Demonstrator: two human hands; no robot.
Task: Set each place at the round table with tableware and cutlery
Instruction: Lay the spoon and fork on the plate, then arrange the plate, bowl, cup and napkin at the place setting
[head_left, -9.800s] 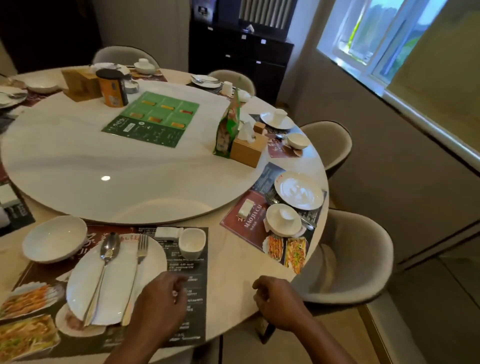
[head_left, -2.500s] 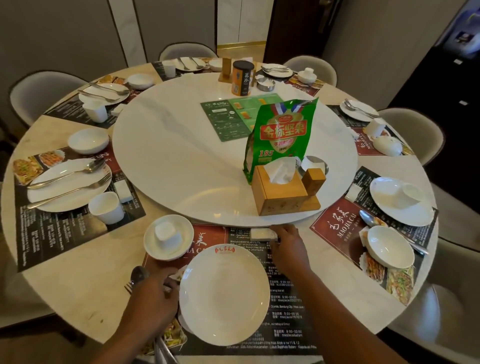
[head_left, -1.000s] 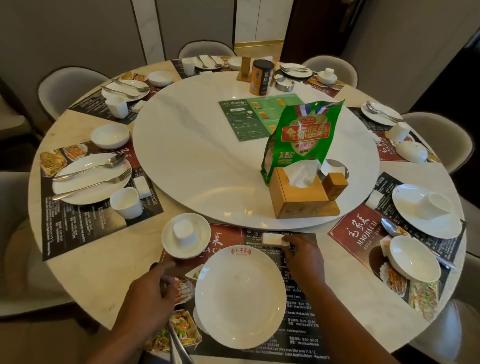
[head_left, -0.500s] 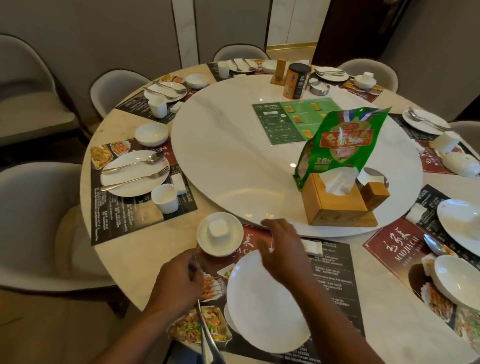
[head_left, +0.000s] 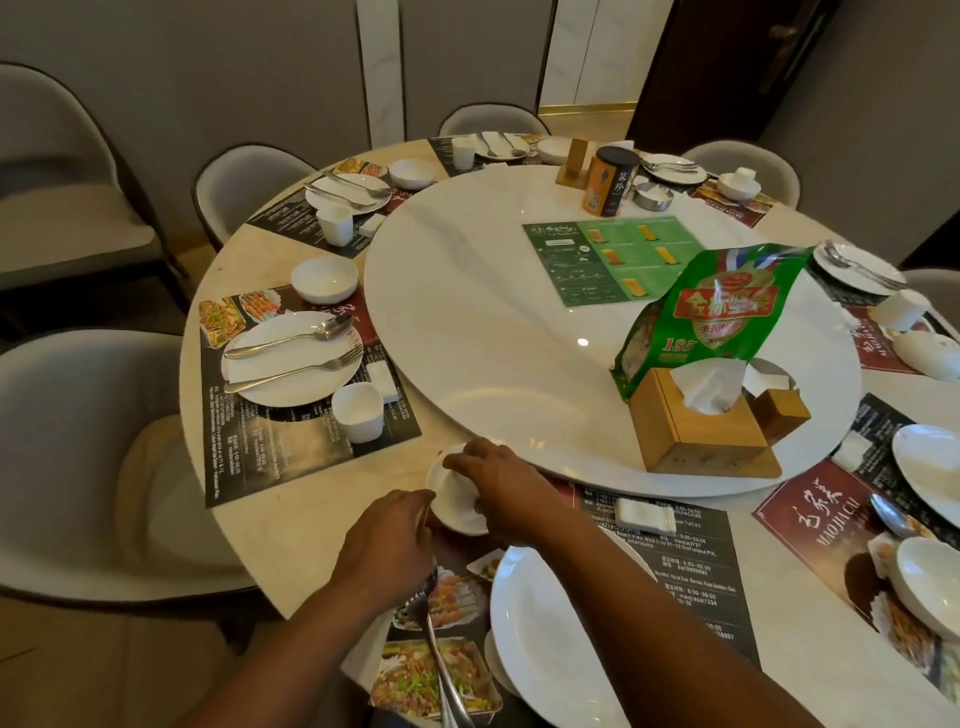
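White bowl (head_left: 453, 512) just beyond the plate (head_left: 545, 644) lies under the right hand (head_left: 501, 480), grip unclear, likely for repositioning; the left hand (head_left: 387, 543) clamps cutlery (head_left: 440, 667) in its grip, ready to lay.

A small white bowl (head_left: 458, 508) is held beyond a large white plate (head_left: 550, 649); metal cutlery (head_left: 439, 662) is held just left of the plate.

R hand (head_left: 500, 482) onto bowl (head_left: 456, 508) (off napkin (head_left: 644, 515))

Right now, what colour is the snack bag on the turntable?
Snack bag: green, red label; head view.
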